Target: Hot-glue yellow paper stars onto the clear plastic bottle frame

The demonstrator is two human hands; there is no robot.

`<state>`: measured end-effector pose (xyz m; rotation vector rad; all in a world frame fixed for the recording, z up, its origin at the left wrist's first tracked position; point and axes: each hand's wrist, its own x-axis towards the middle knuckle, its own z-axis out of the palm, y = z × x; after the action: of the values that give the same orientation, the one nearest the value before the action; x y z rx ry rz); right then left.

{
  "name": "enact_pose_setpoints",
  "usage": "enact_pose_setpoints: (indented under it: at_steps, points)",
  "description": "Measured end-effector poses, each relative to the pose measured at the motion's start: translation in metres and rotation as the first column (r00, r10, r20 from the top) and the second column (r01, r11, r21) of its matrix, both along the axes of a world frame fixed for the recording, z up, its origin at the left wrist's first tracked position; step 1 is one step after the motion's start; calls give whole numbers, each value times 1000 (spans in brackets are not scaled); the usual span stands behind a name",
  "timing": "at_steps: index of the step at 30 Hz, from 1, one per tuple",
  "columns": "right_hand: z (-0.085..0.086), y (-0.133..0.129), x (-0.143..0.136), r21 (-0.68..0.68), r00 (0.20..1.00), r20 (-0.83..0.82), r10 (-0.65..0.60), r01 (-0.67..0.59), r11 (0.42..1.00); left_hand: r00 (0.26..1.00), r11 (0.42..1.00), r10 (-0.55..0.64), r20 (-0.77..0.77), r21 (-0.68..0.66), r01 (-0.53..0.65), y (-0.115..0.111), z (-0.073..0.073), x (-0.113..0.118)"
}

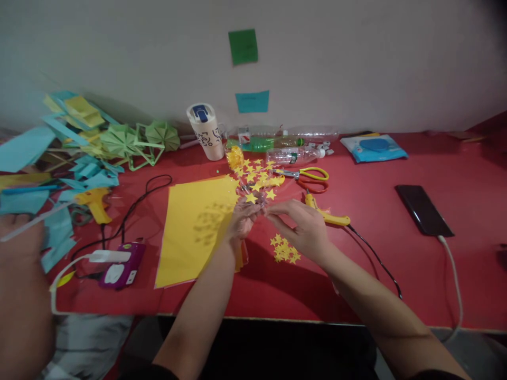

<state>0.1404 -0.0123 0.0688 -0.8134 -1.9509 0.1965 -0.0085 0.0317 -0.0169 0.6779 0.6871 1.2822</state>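
While the left hand [242, 219] is closed around the base of a clear bundle dotted with yellow stars [257, 179], the right hand [299, 224] brings its thumb and forefinger close together at that base; whether they grip anything is too small to tell. The bundle is raised over the red table [277, 295], beside the yellow paper [190, 227]. Loose stars [283, 249] lie below the right hand. Scissors [315, 173] and a glue gun [335, 218] lie just beyond it. Farther back are plastic bottles [295, 155], a white mug [206, 134] and a blue packet [374, 148]. A phone [423, 209] lies far right; at far left, another person's hand [19, 232] is near folded paper [31, 200] and a second glue gun [95, 205].
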Motion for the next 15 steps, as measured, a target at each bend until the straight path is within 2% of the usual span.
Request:
enact_pose_setpoints:
  at_steps: [6,11,15]
  points:
    - [0,-1,0,-24,1000,23,17,-16,1000,1000,1000,26,11,-10,-26,2,-3,-2]
    - [-2,-2,2,-76,999,50,-19,22,997,999,1000,19,30,-13,-19,2,-2,-3]
    - [-1,-2,3,-47,998,53,-23,25,999,998,999,29,56,-18,-29,2,-4,-1]
